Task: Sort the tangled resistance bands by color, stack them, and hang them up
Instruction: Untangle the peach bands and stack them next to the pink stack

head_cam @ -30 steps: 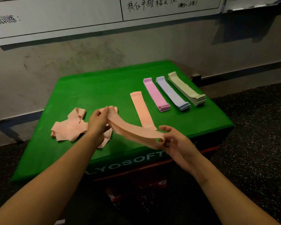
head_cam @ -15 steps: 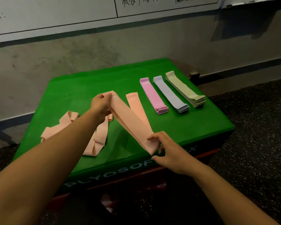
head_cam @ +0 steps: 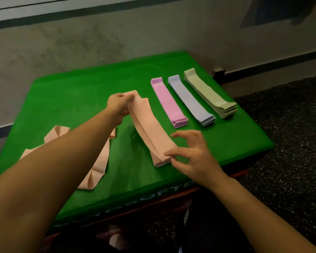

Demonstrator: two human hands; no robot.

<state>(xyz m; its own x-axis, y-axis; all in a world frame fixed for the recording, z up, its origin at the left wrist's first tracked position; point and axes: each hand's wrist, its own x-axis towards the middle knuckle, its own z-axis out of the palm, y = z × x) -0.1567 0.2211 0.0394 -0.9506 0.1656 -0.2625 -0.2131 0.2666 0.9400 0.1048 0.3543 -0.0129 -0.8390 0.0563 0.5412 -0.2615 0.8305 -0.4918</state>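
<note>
Peach flat band pinched taut between left hand, right hand.

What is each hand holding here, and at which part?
Both hold one peach band: the left hand grips its far end, the right hand pinches its near end with thumb and forefinger.
</note>
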